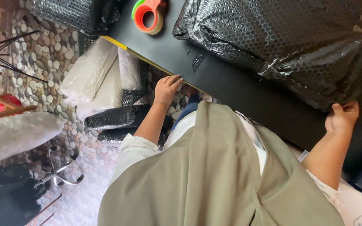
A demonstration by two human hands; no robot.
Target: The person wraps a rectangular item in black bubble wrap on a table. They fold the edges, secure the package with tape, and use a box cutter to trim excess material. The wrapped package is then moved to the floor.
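A large package in black bubble wrap [285, 37] lies on a black table [231, 83] with a yellow edge strip. My right hand [342, 117] grips the near corner of that package, fingers curled over the wrap. My left hand [167, 90] rests on the table's front edge, with a ring on one finger and the fingertips hooked over the edge. An olive-green garment over a white sleeved top fills the lower middle of the view.
An orange and green tape dispenser [147, 14] sits on the table's far end, beside another black bubble-wrap bundle [72, 14]. Below, white padded bundles [93, 75], black wrapped rolls [114, 119] and a chair base [59, 173] stand on a pebble floor [42, 58].
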